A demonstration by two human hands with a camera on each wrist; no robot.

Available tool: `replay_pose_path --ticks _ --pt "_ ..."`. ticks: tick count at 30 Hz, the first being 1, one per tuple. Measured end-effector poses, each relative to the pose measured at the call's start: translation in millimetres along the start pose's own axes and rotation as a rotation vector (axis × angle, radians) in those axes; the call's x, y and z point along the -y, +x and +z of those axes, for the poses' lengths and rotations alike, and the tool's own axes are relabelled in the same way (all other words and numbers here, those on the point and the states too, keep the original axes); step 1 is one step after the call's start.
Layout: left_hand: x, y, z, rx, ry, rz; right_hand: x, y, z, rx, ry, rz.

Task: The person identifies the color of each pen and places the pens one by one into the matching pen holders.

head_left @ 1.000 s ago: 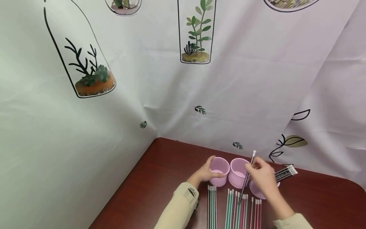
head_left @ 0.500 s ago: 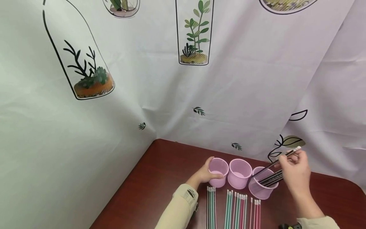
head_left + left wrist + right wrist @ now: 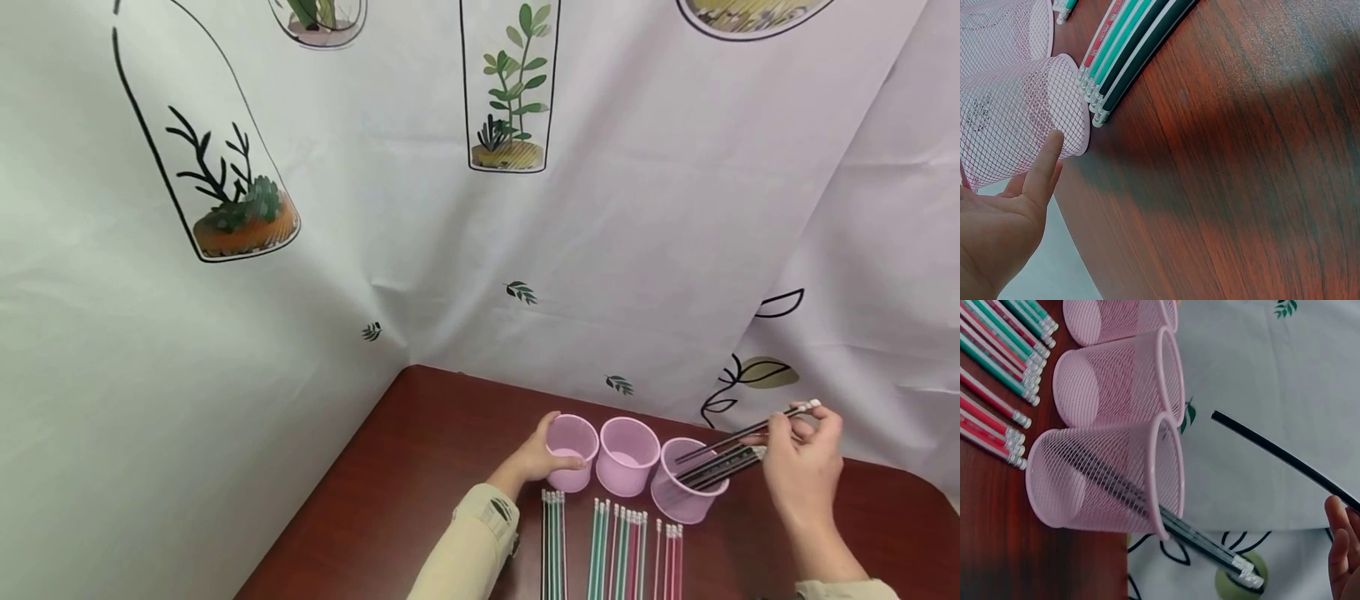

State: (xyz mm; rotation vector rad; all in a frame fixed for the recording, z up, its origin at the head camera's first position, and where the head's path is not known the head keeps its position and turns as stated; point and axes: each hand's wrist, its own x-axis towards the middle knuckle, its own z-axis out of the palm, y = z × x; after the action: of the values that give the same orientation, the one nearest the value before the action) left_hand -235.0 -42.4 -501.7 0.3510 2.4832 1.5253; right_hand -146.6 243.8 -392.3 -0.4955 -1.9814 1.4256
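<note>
One table [image 3: 465, 450] bears three pink mesh cups [image 3: 625, 477] in a row. Nearer lie three groups of pencils: at least four in the left group [image 3: 553, 546], at least eight in the middle group [image 3: 622, 550], four in the right group [image 3: 671, 562]. Several dark pencils [image 3: 720, 468] stand in the right cup, overlapping too much to count. Two hands show, one left hand [image 3: 536, 454], one right hand [image 3: 806, 467], the latter with at least one dark pencil [image 3: 1272, 450]. Far behind are four printed jars [image 3: 243, 218] and three small leaf sprigs [image 3: 521, 292].
</note>
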Motion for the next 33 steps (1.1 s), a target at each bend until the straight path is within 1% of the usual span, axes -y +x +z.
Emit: replay_pose_path --ticks 5,7,11,14,17,20,23,24,27,29,33 --pt "-0.7 0.1 -0.1 0.005 -0.003 0.007 -14.1 -0.8 -3.8 0.013 -0.049 0.031" --pt "-0.2 0.8 0.1 0.005 0.001 0.004 -21.7 -1.9 -3.9 0.02 -0.047 0.058" --pt "1.9 0.1 0.4 -0.003 -0.002 -0.002 -38.5 -7.2 -3.2 0.034 -0.079 0.113" --pt "1.8 -1.2 0.1 -0.005 -0.01 0.008 -49.2 -12.1 -2.9 0.047 -0.12 0.152" --pt "0.3 -1.4 -0.5 -0.004 -0.013 0.015 -57.2 -15.0 -1.1 0.07 -0.143 0.17" --pt "-0.7 -1.3 -1.3 -0.004 -0.018 0.017 -62.9 -15.3 1.8 0.102 -0.166 0.169" --pt "-0.7 -1.4 -1.7 -0.001 -0.022 0.013 -68.9 -15.0 4.0 0.113 -0.19 0.136" --pt "-0.7 -1.5 -1.7 0.001 -0.023 0.01 -74.2 -13.7 4.7 0.112 -0.165 0.127" --pt "-0.5 -1.6 -1.8 0.002 -0.014 0.005 -81.5 -12.9 6.2 0.101 -0.153 0.104" --pt "-0.6 -1.5 -1.8 0.002 -0.007 0.006 -87.2 -11.5 7.2 0.092 -0.123 0.116" --pt "0.1 -1.3 -1.9 0.004 -0.005 0.008 -95.2 -8.1 8.0 0.09 -0.113 0.133"
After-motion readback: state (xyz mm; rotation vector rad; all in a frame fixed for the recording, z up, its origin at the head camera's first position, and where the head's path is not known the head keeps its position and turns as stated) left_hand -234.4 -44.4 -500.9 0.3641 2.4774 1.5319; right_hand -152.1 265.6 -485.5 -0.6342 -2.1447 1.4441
